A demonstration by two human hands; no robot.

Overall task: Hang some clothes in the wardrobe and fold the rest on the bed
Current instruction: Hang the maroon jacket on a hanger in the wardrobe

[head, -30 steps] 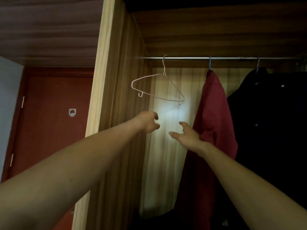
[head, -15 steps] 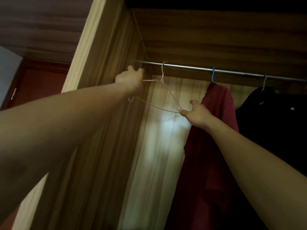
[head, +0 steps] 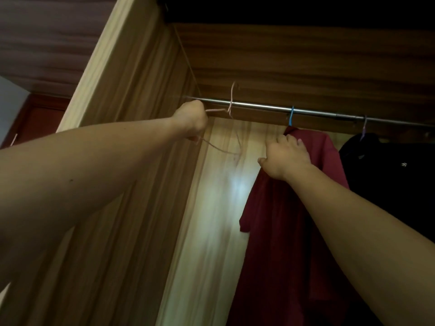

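Released by the right hand (head: 284, 158) since half a second ago, the pink wire hanger (head: 231, 105) has risen, its hook now standing above the rail (head: 313, 112). The left hand (head: 190, 121) has its grip closed round the hanger's left shoulder, while the right hand's grip is wide, fingers spread on the red shirt (head: 282, 231). Farther right, the shirt's blue hanger (head: 291, 116) and a black garment (head: 388, 172) hang on the rail.

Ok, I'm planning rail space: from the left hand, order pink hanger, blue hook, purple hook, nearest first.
1. Pink hanger: gripped by the left hand, rail's left end.
2. Blue hook: mid-rail, above the red shirt.
3. Purple hook: far right.
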